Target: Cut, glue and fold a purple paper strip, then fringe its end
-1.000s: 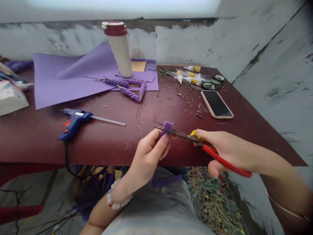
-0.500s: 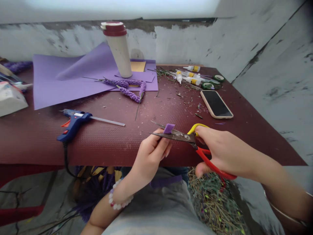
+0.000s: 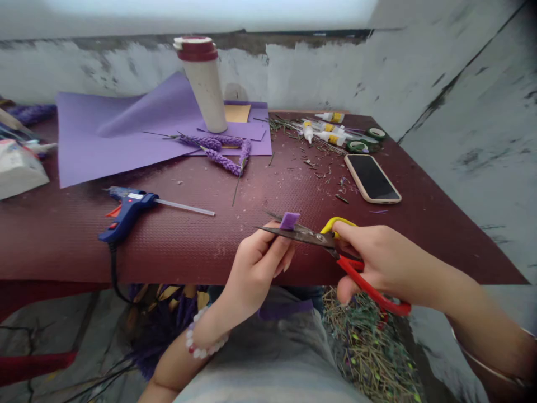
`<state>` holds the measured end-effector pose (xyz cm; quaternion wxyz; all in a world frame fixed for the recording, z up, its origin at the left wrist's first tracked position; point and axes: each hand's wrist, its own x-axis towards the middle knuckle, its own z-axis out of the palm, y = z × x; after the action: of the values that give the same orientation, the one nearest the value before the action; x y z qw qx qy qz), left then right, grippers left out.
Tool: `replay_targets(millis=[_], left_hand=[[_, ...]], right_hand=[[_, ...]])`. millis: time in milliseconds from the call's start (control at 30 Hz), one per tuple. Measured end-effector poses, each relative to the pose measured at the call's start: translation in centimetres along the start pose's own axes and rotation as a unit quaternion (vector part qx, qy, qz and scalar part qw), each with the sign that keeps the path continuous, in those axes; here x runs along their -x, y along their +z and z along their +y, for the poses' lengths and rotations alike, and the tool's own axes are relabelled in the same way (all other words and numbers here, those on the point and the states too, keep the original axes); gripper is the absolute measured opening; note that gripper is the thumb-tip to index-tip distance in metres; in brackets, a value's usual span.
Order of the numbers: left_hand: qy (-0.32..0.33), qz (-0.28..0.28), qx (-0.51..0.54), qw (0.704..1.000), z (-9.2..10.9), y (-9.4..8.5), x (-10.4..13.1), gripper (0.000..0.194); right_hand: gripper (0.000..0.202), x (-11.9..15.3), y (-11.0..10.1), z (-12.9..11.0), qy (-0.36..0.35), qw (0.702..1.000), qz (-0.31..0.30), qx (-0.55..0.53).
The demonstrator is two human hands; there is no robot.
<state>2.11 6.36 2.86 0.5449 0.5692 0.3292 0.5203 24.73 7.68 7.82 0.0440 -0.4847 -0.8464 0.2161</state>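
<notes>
Left hand [image 3: 255, 268] pinches a small purple scrap [image 3: 290, 220] between fingertips, just above the table's [image 3: 188, 246] near edge; right hand [image 3: 380, 260] grips the scissors [image 3: 331, 246] by the red and yellow handles, blades crossing the scrap's lower edge, nearly shut; glue gun [image 3: 126, 210] lies well left of the hands, stick poking out; phone [image 3: 372, 178] face-up beyond the right hand; purple paper [image 3: 109, 140] and a cup [image 3: 204, 84] at the back; glue tubes [image 3: 327, 130] near the phone.
</notes>
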Motion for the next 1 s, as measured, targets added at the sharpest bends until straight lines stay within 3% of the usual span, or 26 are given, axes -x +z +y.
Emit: replay_targets(millis=[467,567,667,800,900,1000], left_hand=[[-0.021,0.0,0.043,0.999,0.0,0.1,-0.2,0.031],[-0.033,-0.002,0.057,0.998,0.0,0.1,-0.1,0.03],[-0.043,-0.014,0.079,0.996,-0.2,0.0,0.0,0.031],[-0.054,-0.036,0.09,0.994,-0.1,-0.1,0.3,0.034],[-0.061,-0.031,0.065,0.996,0.2,-0.2,0.5,0.034],[-0.066,-0.025,0.043,0.997,0.5,-0.2,0.6,0.035]], right_hand=[[0.043,0.3,0.1,0.3,0.017,1.0,0.014,-0.004],[0.032,0.3,-0.4,0.1,0.039,0.998,-0.018,-0.055],[0.02,0.0,-0.9,0.4,0.053,0.985,-0.089,-0.136],[0.04,-0.4,-0.9,1.9,0.021,0.945,-0.189,-0.265],[0.052,-0.2,-0.6,2.9,0.002,0.936,-0.204,-0.287],[0.048,0.2,-0.5,3.2,0.009,0.944,-0.198,-0.264]])
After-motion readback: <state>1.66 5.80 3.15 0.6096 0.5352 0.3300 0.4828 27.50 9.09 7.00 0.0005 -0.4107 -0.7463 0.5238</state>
